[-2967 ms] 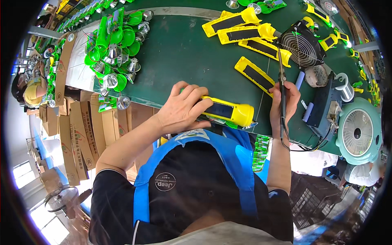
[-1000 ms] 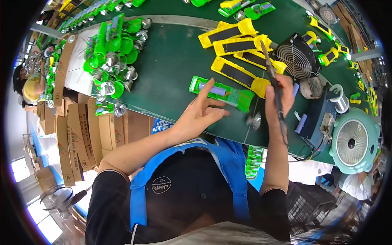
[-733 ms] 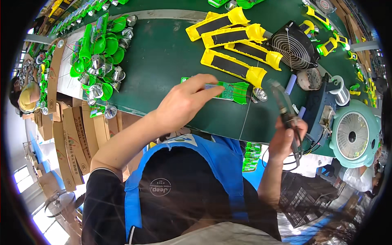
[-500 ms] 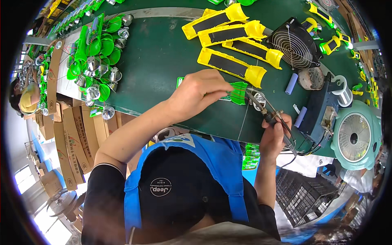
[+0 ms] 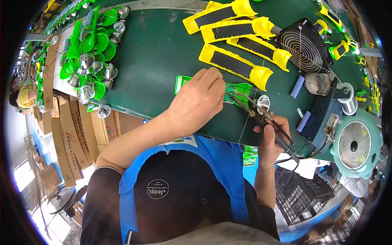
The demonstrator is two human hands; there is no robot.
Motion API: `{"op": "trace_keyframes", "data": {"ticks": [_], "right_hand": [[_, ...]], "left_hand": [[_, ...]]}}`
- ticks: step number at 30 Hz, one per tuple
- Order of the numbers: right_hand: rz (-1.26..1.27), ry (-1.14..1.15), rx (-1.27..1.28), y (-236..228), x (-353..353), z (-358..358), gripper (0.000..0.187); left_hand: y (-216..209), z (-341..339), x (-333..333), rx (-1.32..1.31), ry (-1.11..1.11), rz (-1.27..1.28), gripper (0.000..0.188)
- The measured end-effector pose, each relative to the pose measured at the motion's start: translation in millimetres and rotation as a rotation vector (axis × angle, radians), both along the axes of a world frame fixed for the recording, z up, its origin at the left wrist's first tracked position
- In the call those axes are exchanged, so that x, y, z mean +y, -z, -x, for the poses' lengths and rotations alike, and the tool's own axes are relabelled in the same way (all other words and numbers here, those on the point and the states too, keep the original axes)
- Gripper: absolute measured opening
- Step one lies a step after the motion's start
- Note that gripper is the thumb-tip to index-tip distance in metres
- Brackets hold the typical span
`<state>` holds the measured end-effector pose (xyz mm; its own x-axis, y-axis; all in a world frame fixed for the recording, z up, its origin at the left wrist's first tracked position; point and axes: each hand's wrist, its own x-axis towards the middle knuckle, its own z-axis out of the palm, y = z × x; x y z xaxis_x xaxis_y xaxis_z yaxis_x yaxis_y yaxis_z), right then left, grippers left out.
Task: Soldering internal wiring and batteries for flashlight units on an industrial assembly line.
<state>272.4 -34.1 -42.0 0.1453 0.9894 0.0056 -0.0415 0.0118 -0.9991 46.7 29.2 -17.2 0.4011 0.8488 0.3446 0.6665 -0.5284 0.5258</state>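
Nearest us, our right hand (image 5: 272,136) has its fingers wrapped around the soldering iron (image 5: 261,118). Farther left, our left hand (image 5: 198,102) pins the green torch half (image 5: 239,90) with fingers together; a slip there could smear the joint, we judge.

We wear a black cap (image 5: 175,192) with a small round emblem, a blue vest (image 5: 216,163) over a black shirt, sleeves pushed up, both forearms bare
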Motion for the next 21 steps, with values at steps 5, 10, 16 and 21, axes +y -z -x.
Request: {"op": "trace_keyframes", "data": {"ticks": [5,10,16,21], "right_hand": [[0.02,-0.01,-0.002,-1,-1,0,0.022],[0.039,-0.021,-0.019,-7,2,5,0.017],[0.004,-0.048,-0.1,-5,4,1,0.02],[0.003,0.011,-0.025,-1,-1,1,0.025]], "left_hand": [[-3,1,2,-0.012,0.029,0.074,0.019],[-4,1,2,-0.01,0.031,0.093,0.023],[-6,2,2,0.007,0.019,0.124,0.021],[-8,2,4,0.137,0.065,0.067,0.015]]}}
